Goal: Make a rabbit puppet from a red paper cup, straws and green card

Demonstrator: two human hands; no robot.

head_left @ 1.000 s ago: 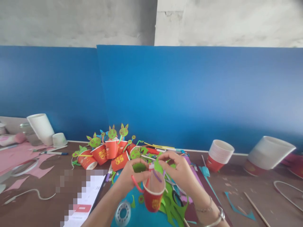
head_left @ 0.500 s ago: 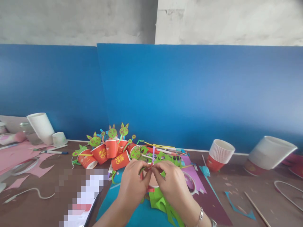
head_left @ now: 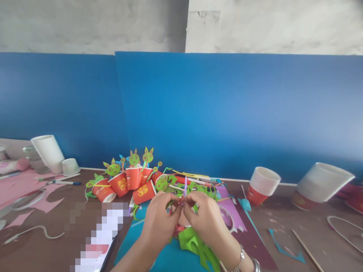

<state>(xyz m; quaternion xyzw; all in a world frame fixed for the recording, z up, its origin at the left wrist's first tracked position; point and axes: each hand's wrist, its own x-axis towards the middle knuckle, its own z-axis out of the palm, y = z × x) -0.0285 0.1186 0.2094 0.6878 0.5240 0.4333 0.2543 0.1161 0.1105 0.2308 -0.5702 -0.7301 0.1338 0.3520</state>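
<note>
My left hand (head_left: 162, 213) and my right hand (head_left: 203, 211) meet at the middle, fingertips pinched together over the table. Between them is a small reddish piece, mostly hidden by the fingers, with a thin purple strip (head_left: 185, 186) standing up just above. Below the hands lie green cut paper (head_left: 192, 241) and a teal sheet (head_left: 166, 257). A roll of tape (head_left: 185, 220) shows partly between the wrists. Left of my left hand, red paper cups (head_left: 134, 178) carry green animal-face cutouts (head_left: 148, 155).
Stacked paper cups (head_left: 263, 183) stand at the right, near a large whitish roll (head_left: 326, 183). A wooden stick (head_left: 307, 250) lies front right. Pink paper (head_left: 21, 185), a white roll (head_left: 48, 153) and a white cable (head_left: 42, 227) are at the left. A blue panel (head_left: 227, 113) rises behind.
Both hands stay together in nearly the same place, with the right fingers shifted slightly. The purple strip has moved a little right and down.
</note>
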